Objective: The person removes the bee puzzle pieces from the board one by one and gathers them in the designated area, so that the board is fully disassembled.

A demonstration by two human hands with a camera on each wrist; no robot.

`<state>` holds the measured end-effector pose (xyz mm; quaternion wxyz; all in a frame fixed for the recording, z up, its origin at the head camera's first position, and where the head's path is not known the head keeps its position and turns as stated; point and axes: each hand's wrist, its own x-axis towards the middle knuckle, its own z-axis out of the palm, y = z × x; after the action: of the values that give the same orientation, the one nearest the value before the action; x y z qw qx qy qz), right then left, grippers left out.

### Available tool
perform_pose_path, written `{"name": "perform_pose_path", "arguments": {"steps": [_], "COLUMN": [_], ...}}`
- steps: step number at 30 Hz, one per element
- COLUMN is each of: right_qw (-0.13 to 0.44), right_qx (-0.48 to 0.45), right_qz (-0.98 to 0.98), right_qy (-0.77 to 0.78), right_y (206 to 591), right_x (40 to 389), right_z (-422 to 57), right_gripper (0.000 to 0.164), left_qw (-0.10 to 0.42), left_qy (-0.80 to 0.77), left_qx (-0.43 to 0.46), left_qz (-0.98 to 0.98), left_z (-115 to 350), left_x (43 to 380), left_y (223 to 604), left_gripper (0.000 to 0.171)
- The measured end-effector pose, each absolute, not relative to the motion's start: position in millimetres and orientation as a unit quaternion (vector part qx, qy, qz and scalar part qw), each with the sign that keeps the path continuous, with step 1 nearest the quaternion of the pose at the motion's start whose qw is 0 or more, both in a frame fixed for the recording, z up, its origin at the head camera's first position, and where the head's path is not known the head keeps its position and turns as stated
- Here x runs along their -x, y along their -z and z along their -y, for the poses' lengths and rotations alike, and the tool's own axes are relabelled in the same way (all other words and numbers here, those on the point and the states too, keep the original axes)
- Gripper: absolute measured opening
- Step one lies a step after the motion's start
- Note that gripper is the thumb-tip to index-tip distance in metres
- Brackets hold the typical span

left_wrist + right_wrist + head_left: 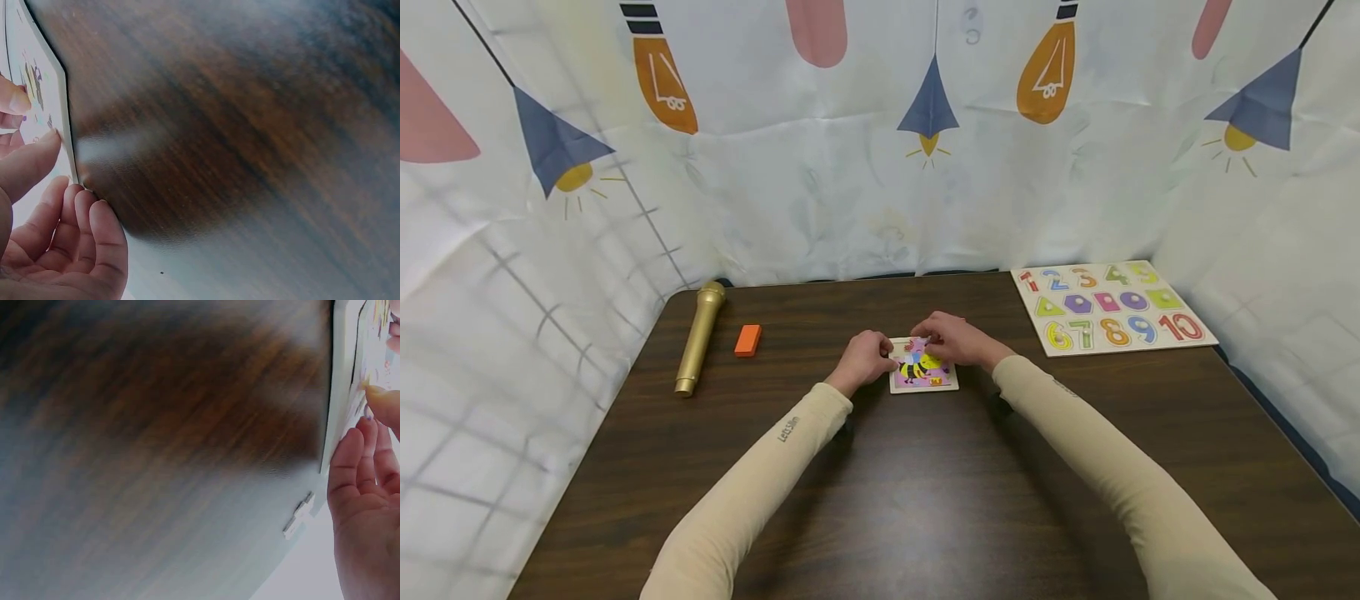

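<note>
A small square picture puzzle [922,387] with a yellow-and-black bee lies on the dark table between both hands. My left hand [863,360] holds its left edge, with the thumb [37,159] on top and the fingers curled at the side. From the right, my right hand [958,340] reaches over the puzzle's upper right part. Its thumb [382,403] and fingertips pinch a small puzzle piece by the bee's yellow head, mostly hidden behind the fingers. In the right wrist view, the puzzle board [340,375] appears edge-on beside these fingers.
A gold microphone [700,337] lies at the table's left, with an orange block [748,341] beside it. At the back right is a number-and-shape board [1093,341]. A small pale piece [299,515] shows in the right wrist view. Patterned curtains [850,192] surround the table [910,508].
</note>
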<state>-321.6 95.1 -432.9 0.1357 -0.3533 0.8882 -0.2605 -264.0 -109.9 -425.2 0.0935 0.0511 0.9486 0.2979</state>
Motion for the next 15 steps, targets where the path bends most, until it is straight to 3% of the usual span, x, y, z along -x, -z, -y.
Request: {"name": "perform_pose_path", "arguments": {"steps": [6,15], "right_qw": [0.131,0.13], "right_qx": [0.322,0.322], "right_qz": [-0.896,-0.895], "right_qy": [0.274,0.279], "right_y": [435.8,441.2], "right_x": [322.6,323.5], "right_z": [-96.5,-96.9], "right_gripper": [0.025,0.029], "left_qw": [0.09,0.093], "left_qy": [-0.301,-0.299], "left_qx": [-0.052,-0.046], "left_qz": [-0.948,-0.949], "left_z": [108.9,108.8], "left_x": [263.8,262.1], "left_y": [424.6,424.8], "left_gripper": [0.032,0.032]}}
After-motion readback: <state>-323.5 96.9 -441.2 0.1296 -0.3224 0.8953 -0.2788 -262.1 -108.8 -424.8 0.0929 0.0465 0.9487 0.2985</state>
